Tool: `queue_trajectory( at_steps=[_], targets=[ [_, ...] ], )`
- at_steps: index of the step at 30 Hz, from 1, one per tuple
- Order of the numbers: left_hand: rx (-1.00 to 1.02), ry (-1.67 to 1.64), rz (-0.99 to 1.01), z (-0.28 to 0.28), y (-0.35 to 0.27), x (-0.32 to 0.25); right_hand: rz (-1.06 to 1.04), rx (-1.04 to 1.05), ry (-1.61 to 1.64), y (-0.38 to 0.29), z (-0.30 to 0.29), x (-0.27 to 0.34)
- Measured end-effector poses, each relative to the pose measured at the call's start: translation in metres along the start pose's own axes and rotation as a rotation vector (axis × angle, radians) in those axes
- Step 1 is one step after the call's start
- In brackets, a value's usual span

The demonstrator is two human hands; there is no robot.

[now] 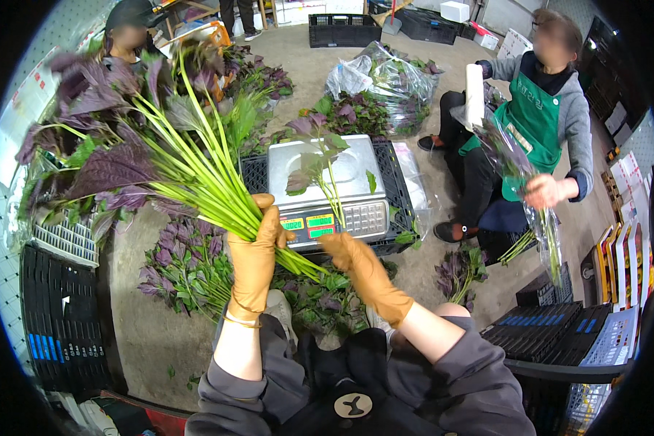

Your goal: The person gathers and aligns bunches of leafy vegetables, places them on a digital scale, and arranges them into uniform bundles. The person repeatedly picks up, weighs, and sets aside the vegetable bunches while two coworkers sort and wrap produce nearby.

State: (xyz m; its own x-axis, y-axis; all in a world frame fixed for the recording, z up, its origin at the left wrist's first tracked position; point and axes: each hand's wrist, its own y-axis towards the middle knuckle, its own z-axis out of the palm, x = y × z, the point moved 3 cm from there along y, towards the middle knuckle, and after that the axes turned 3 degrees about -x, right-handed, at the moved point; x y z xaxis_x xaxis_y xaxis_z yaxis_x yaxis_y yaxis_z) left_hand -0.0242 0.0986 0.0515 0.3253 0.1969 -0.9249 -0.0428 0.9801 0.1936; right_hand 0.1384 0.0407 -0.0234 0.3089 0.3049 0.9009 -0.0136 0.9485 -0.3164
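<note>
My left hand point(259, 253), in a tan rubber glove, grips a large bunch of leafy purple-green stems point(196, 158), their cut ends pointing down to the right. A few more stems with leaves point(327, 169) lie over the metal plate of a digital scale point(359, 180), their lower ends by its keypad. My right hand point(357, 264), gloved the same way and somewhat blurred, is just below those ends; whether it touches them is not clear. The scale rests on a black plastic crate point(398, 185). A loose leaf point(371, 182) lies on the plate.
Heaps of leafy stems lie on the floor at left point(185, 261) and beyond the scale point(354, 114), partly under clear plastic point(398, 82). A person in a green apron point(534, 125) sits right, holding a wrapped bunch. Another person is upper left. Stacked crates point(60, 321) stand at left.
</note>
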Motion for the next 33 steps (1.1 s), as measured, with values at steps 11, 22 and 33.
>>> queue_trajectory(
  at_steps=[11, 22, 33],
  targets=[
    [0.207, 0.404, 0.174, 0.001, 0.111, 0.048, -1.059, -0.058, -0.754, 0.105, 0.118, 0.157],
    [0.195, 0.055, 0.075, -0.034, 0.155, 0.199, -0.796, 0.073, -0.255, 0.189, 0.087, 0.082],
    [0.247, -0.383, -0.317, -0.025, 0.090, 0.068, -0.652, 0.155, -0.476, 0.142, 0.076, 0.135]
  ],
)
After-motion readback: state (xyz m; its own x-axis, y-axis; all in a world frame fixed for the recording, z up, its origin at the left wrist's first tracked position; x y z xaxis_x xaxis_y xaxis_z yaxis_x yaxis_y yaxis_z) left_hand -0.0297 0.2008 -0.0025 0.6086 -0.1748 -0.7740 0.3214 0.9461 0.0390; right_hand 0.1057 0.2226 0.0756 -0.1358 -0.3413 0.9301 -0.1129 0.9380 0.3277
